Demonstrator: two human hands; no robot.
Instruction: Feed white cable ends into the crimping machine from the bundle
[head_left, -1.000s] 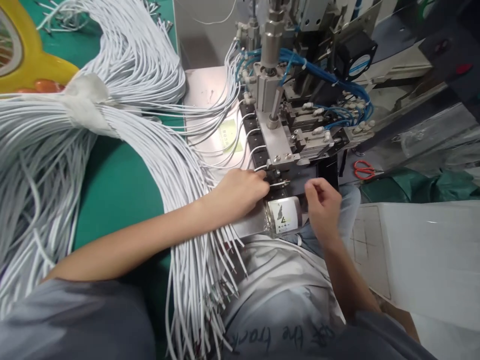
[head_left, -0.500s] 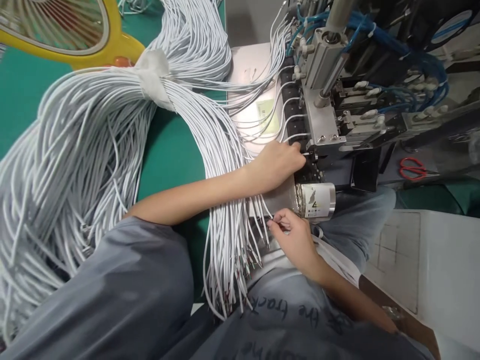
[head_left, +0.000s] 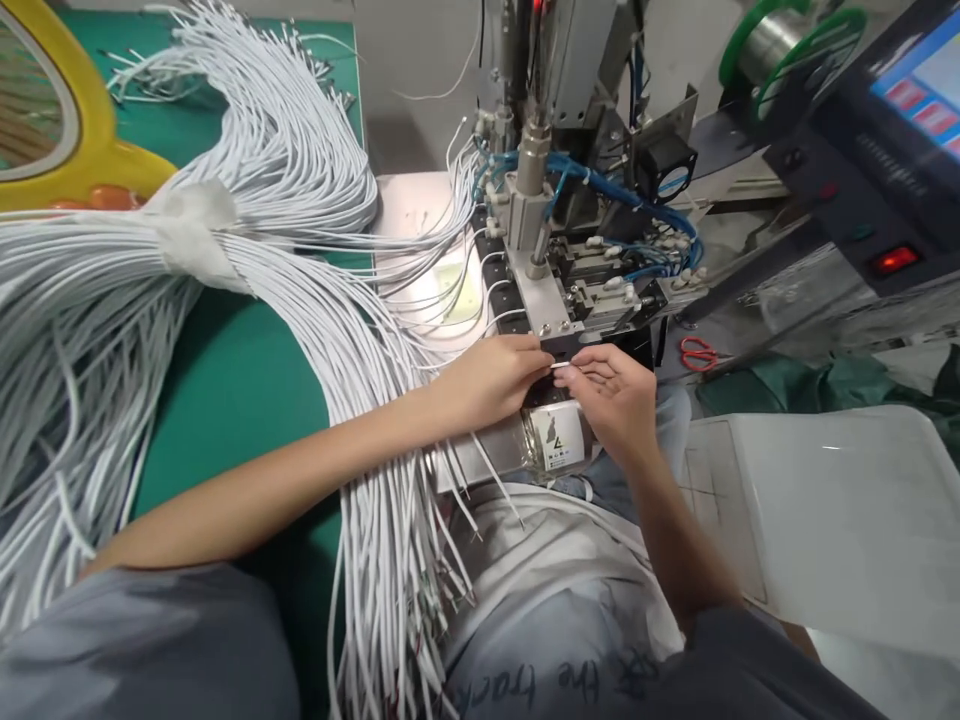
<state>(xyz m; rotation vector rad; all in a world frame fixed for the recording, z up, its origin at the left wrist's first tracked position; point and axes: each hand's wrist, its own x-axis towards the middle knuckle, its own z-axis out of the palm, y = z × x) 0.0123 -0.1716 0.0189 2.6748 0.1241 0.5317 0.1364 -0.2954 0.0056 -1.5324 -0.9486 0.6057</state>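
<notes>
A thick bundle of white cables (head_left: 247, 270), tied with white tape, arcs over the green mat (head_left: 232, 400); its cut ends hang off the front edge. My left hand (head_left: 491, 380) rests with fingers closed at the black fixture (head_left: 559, 345) of the machine, on a cable end. My right hand (head_left: 615, 395) meets it from the right, pinching a thin white cable (head_left: 561, 367) between thumb and forefinger. Several cables run from the bundle into the row of black slots (head_left: 502, 290).
The machine's pneumatic cylinder (head_left: 529, 210) and blue hoses (head_left: 645, 220) stand just above the hands. Red scissors (head_left: 697, 353) lie to the right. A white plastic tray (head_left: 840, 520) sits at right, a yellow fan guard (head_left: 67, 130) at far left. A control panel (head_left: 900, 130) is upper right.
My right hand has come up from the hanging cable ends at the table's edge to the fixture, carrying a cable end. The left hand stayed at the fixture. The head camera swung.
</notes>
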